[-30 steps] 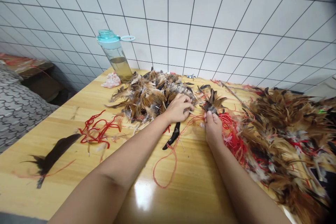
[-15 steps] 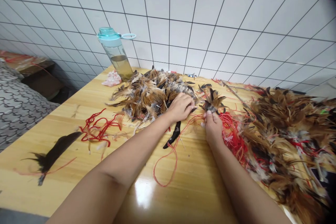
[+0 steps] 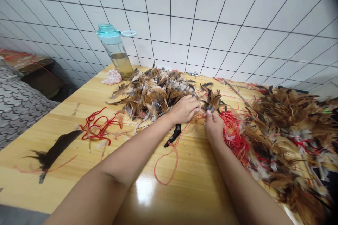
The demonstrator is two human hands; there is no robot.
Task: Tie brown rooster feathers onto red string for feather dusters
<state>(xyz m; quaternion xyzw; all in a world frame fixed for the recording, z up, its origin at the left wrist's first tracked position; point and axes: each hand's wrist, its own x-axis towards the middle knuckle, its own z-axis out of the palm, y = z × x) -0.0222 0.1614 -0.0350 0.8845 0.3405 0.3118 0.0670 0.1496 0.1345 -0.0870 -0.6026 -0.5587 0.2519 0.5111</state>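
Note:
My right hand point(image 3: 214, 123) pinches a small bunch of brown and dark feathers point(image 3: 211, 99) between thumb and fingers, tips pointing up. Close to its left side, my left hand point(image 3: 186, 109) has its fingers curled together; whatever they hold is hidden. A thin red string point(image 3: 170, 179) runs from near the hands and loops on the wooden table. Beneath my left wrist lies a dark curved feather point(image 3: 174, 135). Behind that hand spreads a heap of loose brown, white and black feathers point(image 3: 150, 93).
Red strings point(image 3: 233, 133) lie tangled by my right wrist, with feather bundles point(image 3: 293, 119) beyond. More red strands point(image 3: 99, 126) and a large dark feather point(image 3: 59, 151) are at left. A water bottle point(image 3: 120, 56) and crumpled pink-white piece point(image 3: 112, 76) stand near the tiled wall point(image 3: 182, 10).
My left hand has shifted slightly right, closer to the bunch. My right hand still pinches the feathers, which now tilt a little differently.

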